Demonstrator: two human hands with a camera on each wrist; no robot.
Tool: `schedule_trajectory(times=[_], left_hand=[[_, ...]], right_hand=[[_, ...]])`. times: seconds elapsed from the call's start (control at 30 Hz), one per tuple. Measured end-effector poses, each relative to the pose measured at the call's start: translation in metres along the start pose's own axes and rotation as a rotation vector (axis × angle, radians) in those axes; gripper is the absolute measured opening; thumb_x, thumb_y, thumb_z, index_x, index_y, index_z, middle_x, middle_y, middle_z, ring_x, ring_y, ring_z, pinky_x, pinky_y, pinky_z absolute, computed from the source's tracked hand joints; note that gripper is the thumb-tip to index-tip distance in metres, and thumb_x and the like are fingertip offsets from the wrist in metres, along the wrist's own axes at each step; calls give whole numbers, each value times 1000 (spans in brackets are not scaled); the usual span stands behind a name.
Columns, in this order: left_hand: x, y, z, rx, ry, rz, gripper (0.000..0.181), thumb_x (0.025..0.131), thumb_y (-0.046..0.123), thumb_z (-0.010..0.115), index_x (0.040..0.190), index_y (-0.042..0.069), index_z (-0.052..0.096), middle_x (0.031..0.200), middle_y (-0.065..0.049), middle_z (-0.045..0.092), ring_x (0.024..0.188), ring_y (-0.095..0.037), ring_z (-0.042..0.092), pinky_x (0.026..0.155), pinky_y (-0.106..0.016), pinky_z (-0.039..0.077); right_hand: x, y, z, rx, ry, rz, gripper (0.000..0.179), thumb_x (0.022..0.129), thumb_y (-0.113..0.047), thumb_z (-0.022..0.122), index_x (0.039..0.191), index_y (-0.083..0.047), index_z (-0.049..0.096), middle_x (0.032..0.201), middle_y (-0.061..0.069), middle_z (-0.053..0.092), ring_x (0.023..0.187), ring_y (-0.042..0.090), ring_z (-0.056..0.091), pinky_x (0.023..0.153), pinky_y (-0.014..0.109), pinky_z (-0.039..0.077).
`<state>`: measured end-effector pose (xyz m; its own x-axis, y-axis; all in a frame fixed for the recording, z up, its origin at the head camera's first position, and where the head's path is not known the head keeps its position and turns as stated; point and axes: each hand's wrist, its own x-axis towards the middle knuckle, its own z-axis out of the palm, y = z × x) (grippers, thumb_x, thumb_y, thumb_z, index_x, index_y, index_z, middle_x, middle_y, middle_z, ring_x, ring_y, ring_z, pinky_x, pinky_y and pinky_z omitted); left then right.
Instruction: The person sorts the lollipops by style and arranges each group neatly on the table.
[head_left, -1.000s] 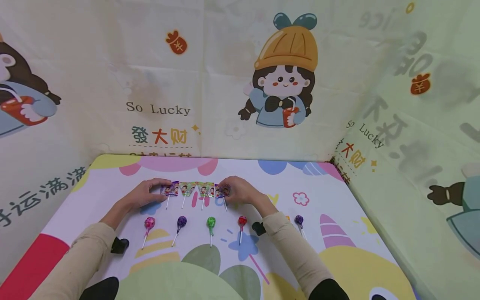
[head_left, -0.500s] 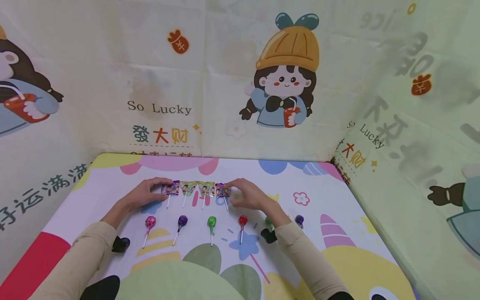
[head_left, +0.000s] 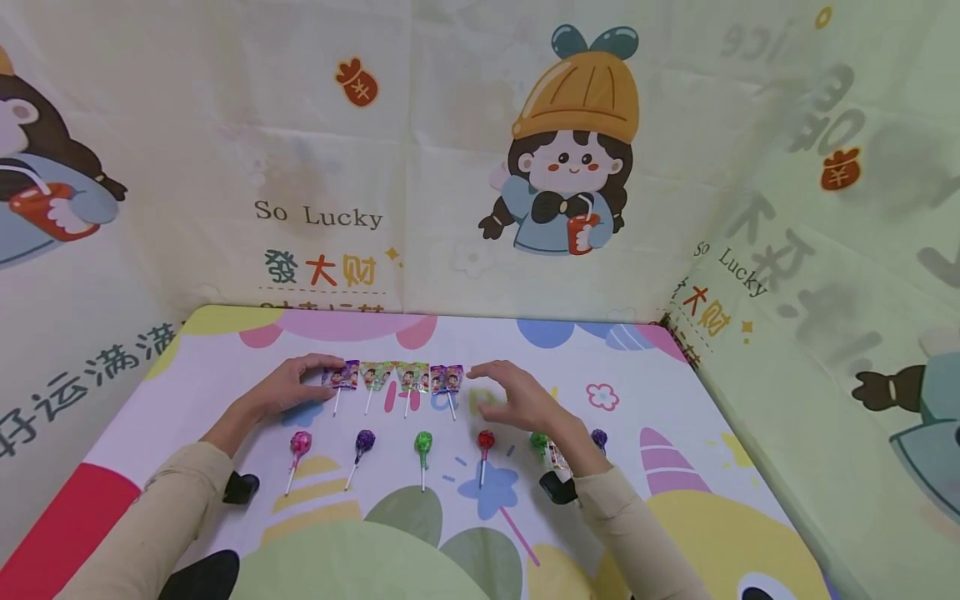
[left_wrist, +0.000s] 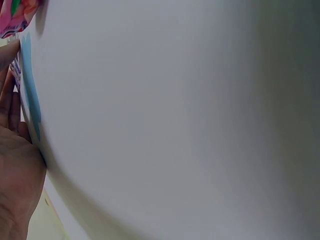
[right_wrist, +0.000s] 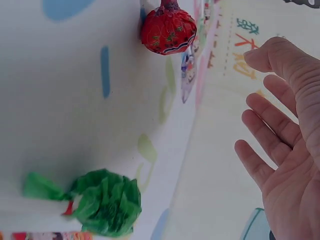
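Flat-wrapped lollipops lie side by side in a row at the table's far side, sticks toward me. My left hand [head_left: 296, 386] holds the leftmost one, a purple-wrapped lollipop [head_left: 347, 377], thumb and index finger at its wrapper's edges. Right of it come two green-wrapped lollipops [head_left: 414, 378] and another purple-wrapped lollipop [head_left: 447, 379]. Just right of that one, my right hand [head_left: 521, 400] has its fingers spread, holding nothing. In the right wrist view its palm and loose fingers show, with a red round lollipop [right_wrist: 169, 32] and a green round lollipop [right_wrist: 109, 202] below on the table.
A nearer row of round lollipops includes pink [head_left: 300, 444], purple [head_left: 365, 442] and green [head_left: 423, 444] ones. Another purple round lollipop [head_left: 599, 438] lies partly behind my right forearm, where a colourful wrapper [head_left: 557, 458] also shows. A printed cloth [head_left: 450, 167] hangs behind the table.
My right hand has let go of the rightmost purple-wrapped lollipop and moved right, uncovering it and a green round lollipop. My left hand stays in place.
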<state>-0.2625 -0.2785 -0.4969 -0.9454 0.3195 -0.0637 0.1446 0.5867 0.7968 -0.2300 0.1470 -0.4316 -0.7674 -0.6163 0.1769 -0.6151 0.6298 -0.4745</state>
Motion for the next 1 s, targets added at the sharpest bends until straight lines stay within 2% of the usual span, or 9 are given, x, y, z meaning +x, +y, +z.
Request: schedule_trajectory(times=[0.2,0.47,1.0], left_hand=[[0,1,-1,-2,-4,-6,56,92,23,77,144,12,58,158,-25,37,147,-49,26,117,-70,18],[1,1,-1,-10,-9,-8,56,92,23,77,143,12,58,158,-25,37,147,-49,26,117,-70,18],[0,2,-4,0,-9,1,56,91,23,77,143,12,59,158,-26,38,147,-49,26,117,-70,18]], right_hand=[[-13,-1,-4,11,24,-13,50,89,-13,76,137,-11,61,142,8,60,134,29,53,111,52,44],[-28,0,-9,15,75,-49,51,86,-13,81,134,-11,63,141,8,61,132,28,55,109,51,46],[-61,12,-19,43,128,-29,52,86,-11,82,134,-12,63,138,4,63,128,26,57,104,51,49]])
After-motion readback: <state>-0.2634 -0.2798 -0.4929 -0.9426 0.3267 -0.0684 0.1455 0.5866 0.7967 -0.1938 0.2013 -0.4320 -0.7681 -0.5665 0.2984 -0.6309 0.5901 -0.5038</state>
